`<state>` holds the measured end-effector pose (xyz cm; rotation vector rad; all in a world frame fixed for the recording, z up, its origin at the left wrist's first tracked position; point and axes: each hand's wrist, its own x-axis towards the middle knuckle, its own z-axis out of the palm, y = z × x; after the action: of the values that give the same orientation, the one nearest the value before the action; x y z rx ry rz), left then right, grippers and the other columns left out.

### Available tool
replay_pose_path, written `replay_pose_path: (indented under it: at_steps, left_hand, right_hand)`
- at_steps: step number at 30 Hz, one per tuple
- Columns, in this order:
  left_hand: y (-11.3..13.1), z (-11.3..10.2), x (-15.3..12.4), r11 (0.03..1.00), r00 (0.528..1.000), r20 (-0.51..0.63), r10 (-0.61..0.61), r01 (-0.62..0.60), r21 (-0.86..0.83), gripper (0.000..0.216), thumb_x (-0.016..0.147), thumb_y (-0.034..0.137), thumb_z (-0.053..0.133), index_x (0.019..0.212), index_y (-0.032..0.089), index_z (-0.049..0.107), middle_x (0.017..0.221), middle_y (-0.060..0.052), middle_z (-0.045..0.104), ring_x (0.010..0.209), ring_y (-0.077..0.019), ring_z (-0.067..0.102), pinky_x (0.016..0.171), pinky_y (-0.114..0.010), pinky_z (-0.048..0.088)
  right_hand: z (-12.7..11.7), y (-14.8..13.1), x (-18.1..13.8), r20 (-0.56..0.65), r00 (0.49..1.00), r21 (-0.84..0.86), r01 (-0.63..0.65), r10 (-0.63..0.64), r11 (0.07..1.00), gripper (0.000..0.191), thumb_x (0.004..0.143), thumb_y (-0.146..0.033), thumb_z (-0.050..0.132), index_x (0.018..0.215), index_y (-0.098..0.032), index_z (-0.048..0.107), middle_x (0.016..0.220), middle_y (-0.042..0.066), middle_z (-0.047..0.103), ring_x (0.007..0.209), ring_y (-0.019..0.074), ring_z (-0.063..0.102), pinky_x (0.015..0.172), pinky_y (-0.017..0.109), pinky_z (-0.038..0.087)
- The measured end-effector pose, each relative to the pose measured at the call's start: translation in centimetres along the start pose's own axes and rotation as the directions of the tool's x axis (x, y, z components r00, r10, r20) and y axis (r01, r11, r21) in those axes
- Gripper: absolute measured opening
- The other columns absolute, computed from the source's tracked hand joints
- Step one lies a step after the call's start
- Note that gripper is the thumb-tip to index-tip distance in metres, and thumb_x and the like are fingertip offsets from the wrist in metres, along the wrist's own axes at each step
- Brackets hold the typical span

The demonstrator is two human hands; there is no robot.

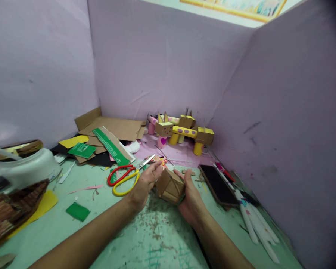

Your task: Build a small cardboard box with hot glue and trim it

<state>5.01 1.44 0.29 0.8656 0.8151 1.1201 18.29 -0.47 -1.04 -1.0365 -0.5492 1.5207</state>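
A small brown cardboard box [170, 185] rests low over the green table, tilted on one corner. My left hand [144, 185] presses its left side with fingers curled round the top edge. My right hand [190, 197] cups its right side and underside, thumb along the upper edge. Both hands are closed on the box. Just left of my left hand lie scissors [124, 175] with red and yellow handles, blades pointing to the far right.
Cardboard animal figures [182, 131] stand at the back on pink paper. Cardboard sheets and green strips [106, 136] are piled at the back left. A dark phone [217, 184] and white pens [254, 220] lie at right. A white jar [28, 168] and basket [8, 209] sit at left. Purple walls enclose the table.
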Motion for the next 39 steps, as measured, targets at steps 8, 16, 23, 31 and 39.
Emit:
replay_pose_path:
  at_steps: [8,16,23,31,39]
  left_hand:
    - [-0.2,-0.9,0.0,0.97,0.963,0.259,0.073,-0.129,0.204,0.067,0.068,0.034,0.076,0.127,0.012,0.055,0.123,-0.013,0.065,0.118,-0.0334,0.056,0.092,-0.037,0.049]
    - [0.2,-1.3,0.0,0.938,0.948,0.316,0.036,-0.141,0.317,0.087,0.061,0.017,0.077,0.141,0.014,0.042,0.133,-0.014,0.058,0.119,-0.0347,0.056,0.089,-0.038,0.053]
    - [0.2,-2.0,0.0,0.733,0.886,0.373,0.275,-0.444,0.516,0.084,0.064,0.015,0.076,0.141,0.017,0.042,0.149,-0.016,0.04,0.137,-0.0344,0.038,0.114,-0.047,0.029]
    - [1.0,-2.3,-0.4,0.89,0.872,0.488,0.044,-0.257,0.378,0.083,0.072,0.033,0.073,0.142,0.017,0.032,0.137,-0.019,0.051,0.121,-0.0349,0.055,0.099,-0.048,0.046]
    - [-1.4,-3.2,0.2,0.293,0.686,0.474,0.553,-0.692,0.659,0.064,0.072,0.012,0.069,0.127,0.023,0.038,0.148,-0.019,0.027,0.14,-0.0378,0.027,0.109,-0.058,0.033]
  right_hand:
    - [-1.8,-0.1,0.0,0.141,0.961,-0.126,0.256,-0.238,0.959,0.088,0.054,-0.053,0.085,0.127,-0.018,0.05,0.124,0.013,0.063,0.114,0.0341,0.06,0.097,0.047,0.047]
    - [-2.3,-0.4,-0.2,0.185,0.872,-0.359,0.49,-0.454,0.794,0.071,0.063,-0.051,0.079,0.121,-0.017,0.056,0.115,0.012,0.065,0.11,0.0323,0.06,0.096,0.046,0.047]
    - [-2.3,-0.2,-0.1,0.327,0.776,-0.255,0.622,-0.54,0.74,0.077,0.051,-0.034,0.09,0.119,-0.027,0.054,0.125,0.009,0.058,0.117,0.0292,0.055,0.092,0.04,0.051]
    - [-2.7,-0.4,0.0,0.407,0.765,-0.31,0.63,-0.499,0.712,0.079,0.053,-0.03,0.09,0.123,-0.029,0.053,0.135,0.009,0.053,0.125,0.0295,0.051,0.103,0.044,0.043]
    - [-2.7,0.0,-0.1,0.395,0.815,-0.238,0.537,-0.424,0.81,0.106,0.052,-0.049,0.088,0.142,-0.03,0.035,0.154,0.014,0.028,0.142,0.0333,0.029,0.109,0.052,0.034]
